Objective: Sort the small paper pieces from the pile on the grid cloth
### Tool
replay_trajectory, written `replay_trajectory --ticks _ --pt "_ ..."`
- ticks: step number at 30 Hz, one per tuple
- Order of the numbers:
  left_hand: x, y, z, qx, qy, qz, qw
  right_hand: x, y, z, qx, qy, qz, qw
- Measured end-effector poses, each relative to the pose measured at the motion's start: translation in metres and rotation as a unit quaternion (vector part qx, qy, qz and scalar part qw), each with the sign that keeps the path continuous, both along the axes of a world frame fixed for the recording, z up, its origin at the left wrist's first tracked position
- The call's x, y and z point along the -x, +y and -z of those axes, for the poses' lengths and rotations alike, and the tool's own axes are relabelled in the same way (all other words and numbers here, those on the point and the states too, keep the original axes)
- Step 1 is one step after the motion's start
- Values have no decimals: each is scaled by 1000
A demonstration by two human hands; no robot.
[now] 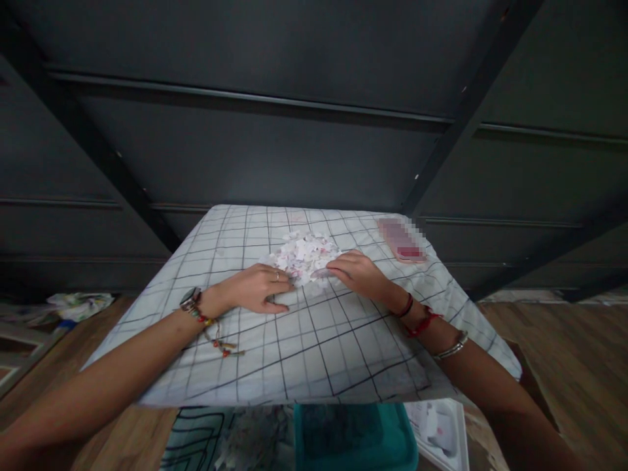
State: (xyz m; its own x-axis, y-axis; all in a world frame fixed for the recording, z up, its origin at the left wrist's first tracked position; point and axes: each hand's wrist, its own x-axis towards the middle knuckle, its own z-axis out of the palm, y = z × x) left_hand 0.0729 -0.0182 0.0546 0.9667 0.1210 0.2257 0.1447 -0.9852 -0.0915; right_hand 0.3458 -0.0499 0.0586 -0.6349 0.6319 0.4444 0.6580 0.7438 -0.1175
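A heap of torn white paper scraps (309,252), some with pink or reddish marks, lies on the checked tablecloth (294,353). My left hand (260,288) rests at its near left edge, fingers stretched over the scraps and thumb spread on the cloth. At the right side of the heap, the fingers of my right hand (360,271) are drawn together at a pale greyish piece (321,273) that sticks out to the left; whether it is paper or plastic I cannot tell. A hazy, see-through border shows around part of the heap.
A blurred-out pink phone-like object (402,241) lies at the table's back right. Dark panels (275,150) rise behind the table. Below the front edge are a teal bin (356,435), a white container (444,432) and a mass of shreds (255,438).
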Motion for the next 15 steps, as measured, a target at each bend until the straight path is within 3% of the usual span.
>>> replay_trajectory --ticks 15 --pt "3 1 0 29 4 -13 999 3 0 3 -7 25 5 1000"
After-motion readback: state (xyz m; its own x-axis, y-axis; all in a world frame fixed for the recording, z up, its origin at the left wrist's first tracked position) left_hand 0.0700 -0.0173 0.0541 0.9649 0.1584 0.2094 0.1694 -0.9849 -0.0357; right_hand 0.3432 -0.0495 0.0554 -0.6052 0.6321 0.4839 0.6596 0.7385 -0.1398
